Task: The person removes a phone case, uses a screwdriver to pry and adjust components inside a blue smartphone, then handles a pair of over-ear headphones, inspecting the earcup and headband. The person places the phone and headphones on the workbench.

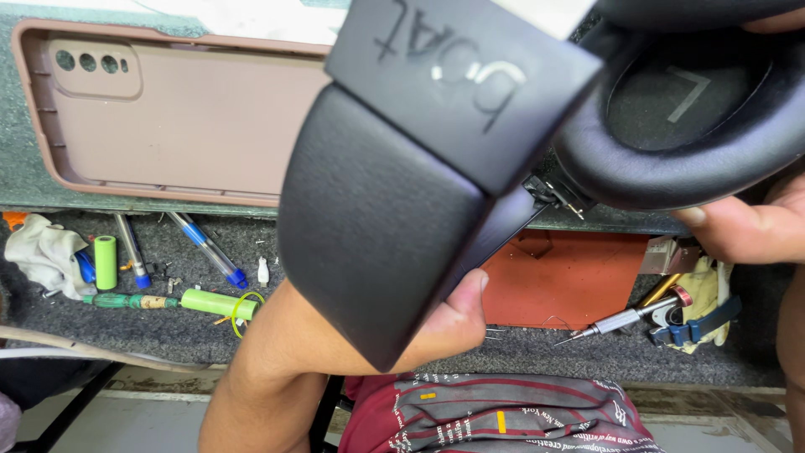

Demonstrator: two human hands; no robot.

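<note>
The person holds a pair of black headphones [419,168] up close to the camera, above the counter [168,335]. The left hand [444,323] is closed around the padded headband from below, thumb pressed to its edge. The right hand [738,226] grips the ear cup [679,109], fingers under its cushion. Behind, a pinkish-brown phone case [184,126] lies face down. On the grey mat lie two green cylindrical cells [105,262], blue-tipped pens [205,250] and a small screwdriver [616,323].

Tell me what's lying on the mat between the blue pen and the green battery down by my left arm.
In the head view, a small white piece lies between the blue pen and the green battery.
</note>
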